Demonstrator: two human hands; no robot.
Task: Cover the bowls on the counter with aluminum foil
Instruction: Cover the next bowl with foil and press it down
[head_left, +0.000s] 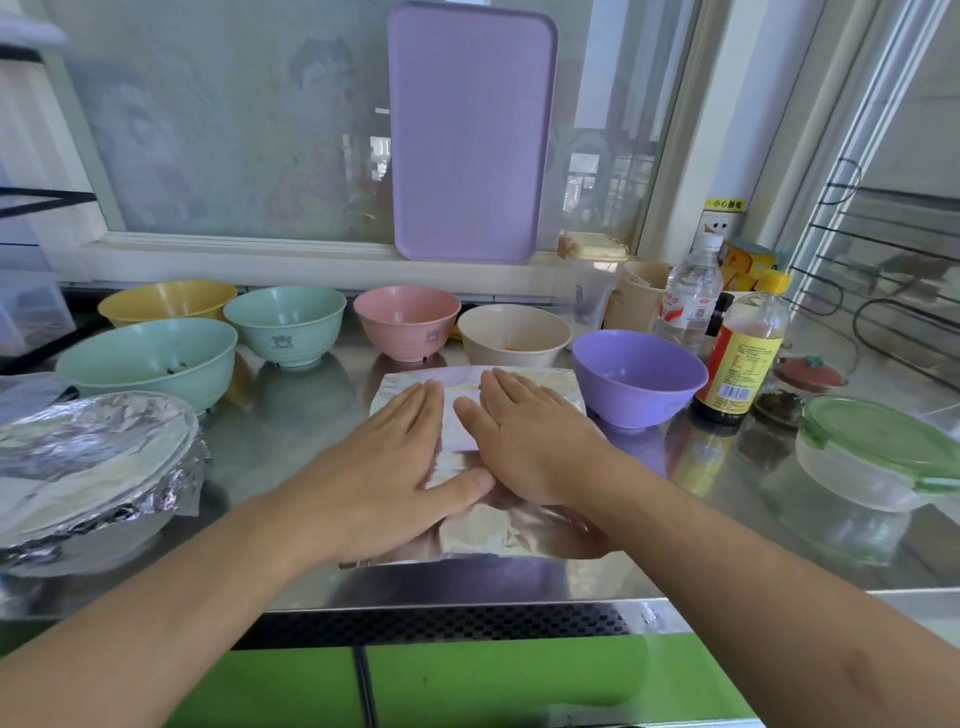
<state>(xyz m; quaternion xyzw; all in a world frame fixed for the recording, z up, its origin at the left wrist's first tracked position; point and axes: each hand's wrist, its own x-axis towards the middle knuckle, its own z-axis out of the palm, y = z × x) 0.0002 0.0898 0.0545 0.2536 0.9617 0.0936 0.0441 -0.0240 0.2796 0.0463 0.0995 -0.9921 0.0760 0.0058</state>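
Both hands, left (387, 457) and right (524, 441), lie flat with straight fingers on a foil sheet (478, 525) spread on the counter (291, 431). Behind it stand 6 uncovered bowls, the purple bowl (639, 376) just beside the sheet. At far left sits what looks like a foil-covered bowl (88, 467).

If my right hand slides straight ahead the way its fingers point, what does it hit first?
Probably the beige bowl: the right hand lies flat on the foil sheet, fingers pointing roughly at it, though depth is unclear.
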